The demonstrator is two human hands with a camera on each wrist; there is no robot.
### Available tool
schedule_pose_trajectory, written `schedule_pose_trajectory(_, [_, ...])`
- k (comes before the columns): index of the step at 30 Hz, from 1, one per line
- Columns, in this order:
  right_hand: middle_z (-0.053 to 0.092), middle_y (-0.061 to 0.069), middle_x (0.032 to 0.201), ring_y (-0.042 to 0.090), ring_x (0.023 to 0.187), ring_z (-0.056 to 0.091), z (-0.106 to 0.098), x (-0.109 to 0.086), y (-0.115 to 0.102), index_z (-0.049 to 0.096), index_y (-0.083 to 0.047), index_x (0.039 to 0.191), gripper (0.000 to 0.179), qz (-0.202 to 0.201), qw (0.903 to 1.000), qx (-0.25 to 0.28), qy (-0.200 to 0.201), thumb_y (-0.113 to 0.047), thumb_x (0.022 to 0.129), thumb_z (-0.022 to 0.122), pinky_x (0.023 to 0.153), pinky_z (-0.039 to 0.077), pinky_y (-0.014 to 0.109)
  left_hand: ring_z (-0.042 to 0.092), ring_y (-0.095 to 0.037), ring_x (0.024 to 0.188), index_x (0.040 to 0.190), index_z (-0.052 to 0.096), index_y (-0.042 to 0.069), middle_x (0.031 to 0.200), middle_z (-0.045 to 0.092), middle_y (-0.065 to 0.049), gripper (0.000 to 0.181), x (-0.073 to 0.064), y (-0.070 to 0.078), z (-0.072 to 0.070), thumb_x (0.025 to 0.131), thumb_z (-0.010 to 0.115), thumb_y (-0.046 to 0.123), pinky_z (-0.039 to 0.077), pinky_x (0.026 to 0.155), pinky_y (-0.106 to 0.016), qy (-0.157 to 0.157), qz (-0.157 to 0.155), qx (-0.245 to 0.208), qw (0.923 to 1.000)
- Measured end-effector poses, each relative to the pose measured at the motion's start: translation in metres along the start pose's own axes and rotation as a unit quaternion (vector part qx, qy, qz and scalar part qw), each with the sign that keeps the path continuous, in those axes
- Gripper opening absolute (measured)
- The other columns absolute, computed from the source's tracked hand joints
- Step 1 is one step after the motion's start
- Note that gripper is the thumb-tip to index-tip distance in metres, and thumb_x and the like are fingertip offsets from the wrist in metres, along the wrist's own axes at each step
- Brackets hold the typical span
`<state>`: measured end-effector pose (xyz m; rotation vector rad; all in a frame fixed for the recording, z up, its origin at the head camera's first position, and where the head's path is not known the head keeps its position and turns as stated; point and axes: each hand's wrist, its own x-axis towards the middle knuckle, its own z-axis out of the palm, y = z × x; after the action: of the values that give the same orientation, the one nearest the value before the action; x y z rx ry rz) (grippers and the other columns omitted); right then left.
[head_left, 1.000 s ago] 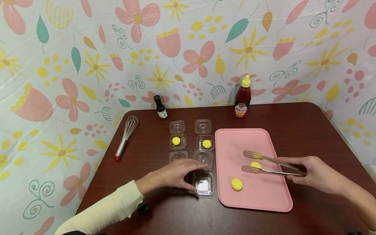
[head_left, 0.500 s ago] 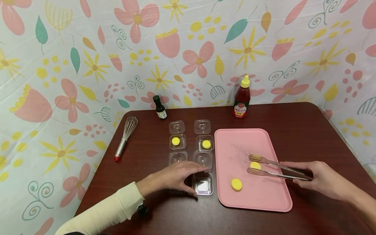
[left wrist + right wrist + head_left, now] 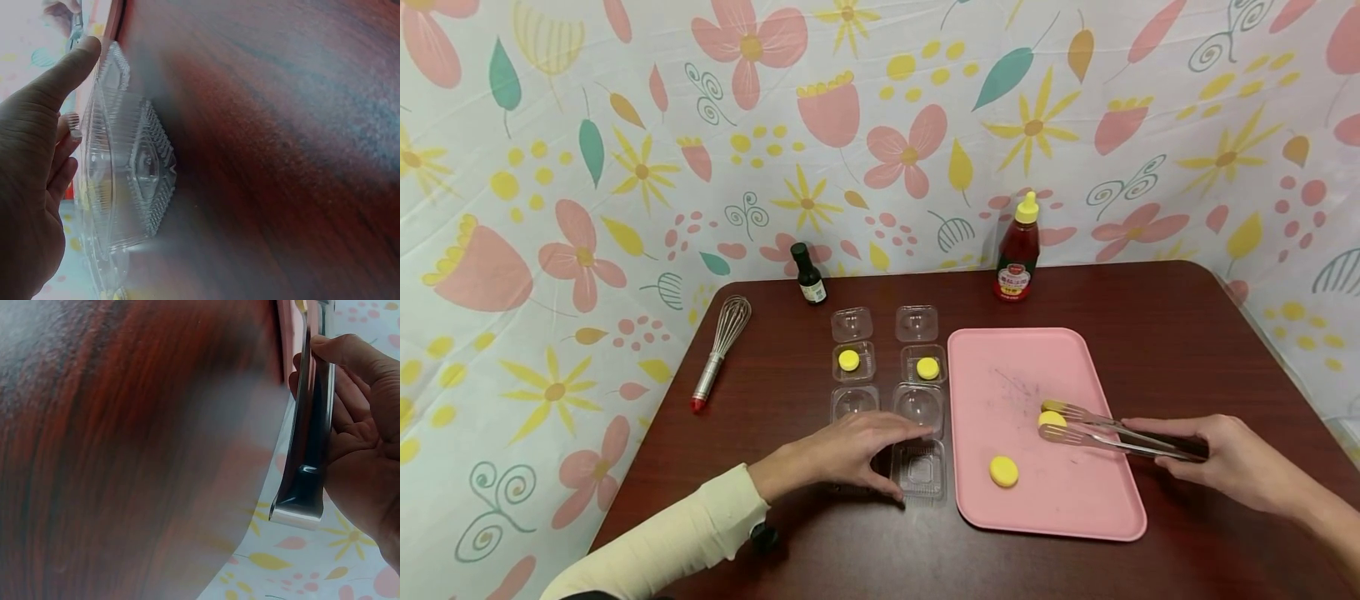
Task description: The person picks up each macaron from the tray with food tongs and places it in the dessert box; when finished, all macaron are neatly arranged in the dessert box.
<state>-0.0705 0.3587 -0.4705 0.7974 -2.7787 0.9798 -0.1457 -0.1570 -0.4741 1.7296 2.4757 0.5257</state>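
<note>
Toward four o'clock, a disc (image 3: 1052, 419) on the tray (image 3: 1015, 354) is flanked by tongs (image 3: 1165, 444) gripped by the right hand (image 3: 1228, 450); it could be squirted loose by an off-centre pinch. Toward six, the box (image 3: 921, 469) could be nudged by the widely spread left hand (image 3: 853, 446).

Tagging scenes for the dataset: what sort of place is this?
Likely a staged kitchen-style tabletop, judging by the floral sheet behind it, the whisk and the metal tongs.
</note>
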Motion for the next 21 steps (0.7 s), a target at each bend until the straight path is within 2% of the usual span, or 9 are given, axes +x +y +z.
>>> schedule_pose_trajectory(10, [0.079,-0.003,0.116,-0.006,0.103,0.068,0.0018,0.0007,0.0011,0.077,-0.011,0.131,0.063,-0.008,0.9998,0.019,0.003,0.012,0.074,0.089,0.077,0.048,0.008,0.055,-0.013,0.139,0.158,0.050,0.011,0.148,0.062,-0.003,0.095,-0.0003,0.0014,0.0009,0.083,0.089,0.055,0.041,0.118,-0.032,-0.012,-0.006,0.012,0.9998])
schedule_pose_trajectory(21, [0.079,-0.002,0.115,-0.003,0.102,0.070,0.0011,0.0057,-0.0059,0.076,-0.011,0.132,0.063,-0.013,0.9996,0.026,0.002,0.013,0.074,0.088,0.079,0.050,0.008,0.054,-0.015,0.140,0.159,0.047,0.010,0.151,0.060,-0.003,0.096,-0.0001,-0.0009,0.0014,0.084,0.089,0.052,0.039,0.119,-0.034,-0.012,-0.004,0.016,0.9998])
